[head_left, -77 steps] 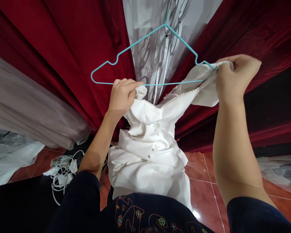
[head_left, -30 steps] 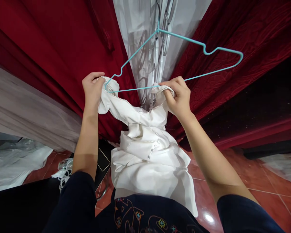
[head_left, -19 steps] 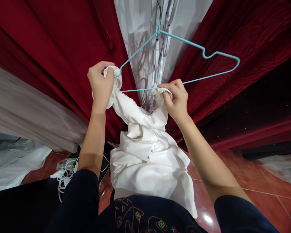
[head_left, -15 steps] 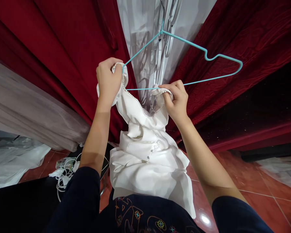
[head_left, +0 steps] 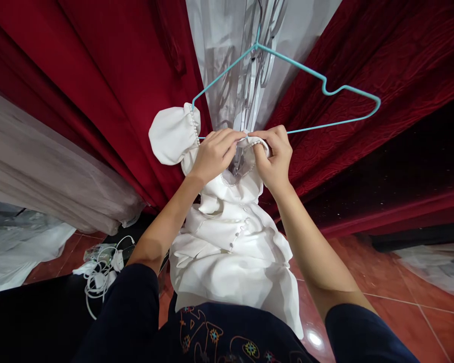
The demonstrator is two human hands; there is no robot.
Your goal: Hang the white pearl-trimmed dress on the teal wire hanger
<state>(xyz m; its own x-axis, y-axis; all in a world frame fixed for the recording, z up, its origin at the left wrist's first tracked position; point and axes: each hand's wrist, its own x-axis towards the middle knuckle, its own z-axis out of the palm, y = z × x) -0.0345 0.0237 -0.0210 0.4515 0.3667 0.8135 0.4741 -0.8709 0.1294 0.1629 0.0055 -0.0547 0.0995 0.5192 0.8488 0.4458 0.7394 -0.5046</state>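
Observation:
A white dress (head_left: 234, 237) with pearl trim and small buttons hangs before me, its left puff sleeve (head_left: 172, 135) looped over the left arm of a light blue hanger (head_left: 295, 64). My right hand (head_left: 274, 154) pinches the dress's right shoulder edge just at the hanger's lower bar. Beside it, my left hand (head_left: 217, 154) has its fingers pressed together at the same piece of cloth, fingertips close to those of my right hand. The hanger's right arm is bare.
Red curtains (head_left: 117, 75) flank a white drape and a metal rack (head_left: 249, 96) with more hangers. At lower left, white cables (head_left: 98, 282) lie on a black surface (head_left: 34, 317). Sheer white fabric (head_left: 26, 247) rests on the red tiled floor (head_left: 401, 312).
My left hand has let go of the left sleeve and moved right to the other shoulder's cloth. The left sleeve now hangs freely from the hanger. My right hand has barely moved.

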